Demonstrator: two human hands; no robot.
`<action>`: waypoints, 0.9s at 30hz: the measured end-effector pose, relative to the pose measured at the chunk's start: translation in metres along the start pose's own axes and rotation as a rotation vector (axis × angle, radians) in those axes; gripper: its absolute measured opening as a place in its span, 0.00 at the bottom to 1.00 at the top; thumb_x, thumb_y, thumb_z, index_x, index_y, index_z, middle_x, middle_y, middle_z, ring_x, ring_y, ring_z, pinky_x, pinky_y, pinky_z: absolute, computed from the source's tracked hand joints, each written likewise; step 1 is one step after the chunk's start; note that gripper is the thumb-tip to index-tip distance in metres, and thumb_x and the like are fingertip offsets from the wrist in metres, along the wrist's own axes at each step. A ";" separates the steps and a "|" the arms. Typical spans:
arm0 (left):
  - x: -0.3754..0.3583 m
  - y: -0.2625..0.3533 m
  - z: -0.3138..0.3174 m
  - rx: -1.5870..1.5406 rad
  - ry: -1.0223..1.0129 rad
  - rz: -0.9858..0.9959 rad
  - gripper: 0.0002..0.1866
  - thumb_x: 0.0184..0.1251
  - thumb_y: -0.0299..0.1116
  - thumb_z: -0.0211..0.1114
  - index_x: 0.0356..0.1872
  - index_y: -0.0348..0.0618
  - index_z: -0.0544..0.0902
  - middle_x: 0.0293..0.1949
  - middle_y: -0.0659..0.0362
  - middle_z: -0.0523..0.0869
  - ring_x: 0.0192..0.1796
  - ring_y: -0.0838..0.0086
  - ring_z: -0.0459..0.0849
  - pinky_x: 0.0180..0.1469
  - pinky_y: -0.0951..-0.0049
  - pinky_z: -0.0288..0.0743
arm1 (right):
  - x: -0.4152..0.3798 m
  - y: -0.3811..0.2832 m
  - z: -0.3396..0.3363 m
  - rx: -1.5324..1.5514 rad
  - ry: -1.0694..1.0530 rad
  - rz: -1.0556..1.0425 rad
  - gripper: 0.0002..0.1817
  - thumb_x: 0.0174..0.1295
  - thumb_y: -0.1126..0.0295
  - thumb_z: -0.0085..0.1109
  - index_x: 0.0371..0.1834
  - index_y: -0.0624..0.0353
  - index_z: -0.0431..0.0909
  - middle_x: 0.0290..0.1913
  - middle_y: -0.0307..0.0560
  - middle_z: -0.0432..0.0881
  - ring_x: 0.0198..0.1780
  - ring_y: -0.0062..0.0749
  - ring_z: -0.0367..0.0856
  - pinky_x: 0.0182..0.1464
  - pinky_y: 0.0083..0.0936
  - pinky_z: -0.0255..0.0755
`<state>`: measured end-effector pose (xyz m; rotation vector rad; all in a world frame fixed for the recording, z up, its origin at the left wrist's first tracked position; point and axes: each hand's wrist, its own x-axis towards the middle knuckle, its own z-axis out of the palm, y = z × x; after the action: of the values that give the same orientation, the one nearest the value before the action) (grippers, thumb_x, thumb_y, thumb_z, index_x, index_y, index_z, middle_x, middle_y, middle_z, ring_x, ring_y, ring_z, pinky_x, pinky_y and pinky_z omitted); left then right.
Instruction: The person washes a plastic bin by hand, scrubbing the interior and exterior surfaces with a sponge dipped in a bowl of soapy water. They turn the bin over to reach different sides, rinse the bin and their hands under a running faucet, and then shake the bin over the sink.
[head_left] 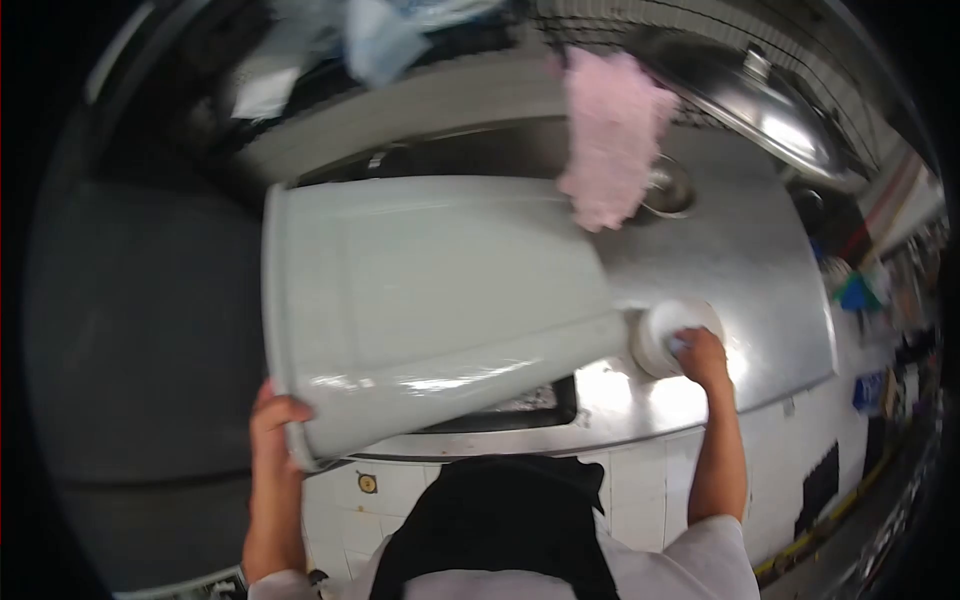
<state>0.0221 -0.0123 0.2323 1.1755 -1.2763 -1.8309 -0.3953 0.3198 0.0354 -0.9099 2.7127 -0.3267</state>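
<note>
At eight o'clock, your left fingers [290, 408] grasp the stiff-looking, likely slippery bin [440, 290] by its rim, the surest hold. Your right fingers' [686, 338] grip is unclear.

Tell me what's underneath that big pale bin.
Past the lower edge of the big pale bin, part of a dark-rimmed sink shows. The bin covers the rest, so I can't tell what else is there.

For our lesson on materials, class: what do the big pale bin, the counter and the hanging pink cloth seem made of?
Large pale grey-green tapered bin: probably smooth, glossy plastic, from its moulded rim and soft highlights.
Flat silver-grey counter: apparently brushed stainless steel, from its blurred metallic glare.
Limp pink cloth: fabric, matt and fuzzy-edged; fibre unclear.
</note>
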 end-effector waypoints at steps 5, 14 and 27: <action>0.013 -0.023 -0.009 -0.149 -0.184 -0.025 0.26 0.36 0.23 0.57 0.45 0.30 0.77 0.34 0.52 0.83 0.35 0.68 0.83 0.42 0.70 0.80 | 0.000 -0.009 -0.010 0.002 -0.010 -0.016 0.17 0.49 0.70 0.51 0.43 0.56 0.83 0.43 0.59 0.81 0.46 0.54 0.78 0.53 0.42 0.71; -0.010 0.000 -0.023 -0.104 -0.184 0.028 0.37 0.31 0.29 0.53 0.53 0.26 0.73 0.42 0.45 0.82 0.42 0.59 0.84 0.50 0.67 0.79 | 0.001 -0.008 -0.018 -0.040 -0.041 0.036 0.16 0.53 0.64 0.55 0.43 0.55 0.84 0.43 0.60 0.81 0.47 0.53 0.79 0.53 0.39 0.72; 0.033 -0.071 -0.046 -0.197 -0.134 -0.132 0.30 0.33 0.26 0.56 0.47 0.28 0.76 0.35 0.51 0.83 0.35 0.65 0.84 0.45 0.72 0.79 | 0.005 -0.006 -0.013 -0.111 -0.007 0.038 0.18 0.51 0.69 0.52 0.46 0.55 0.82 0.45 0.61 0.81 0.48 0.54 0.79 0.55 0.39 0.72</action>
<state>0.0505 -0.0338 0.1483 1.0668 -1.0816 -2.1091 -0.3998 0.3143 0.0483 -0.8844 2.7611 -0.1668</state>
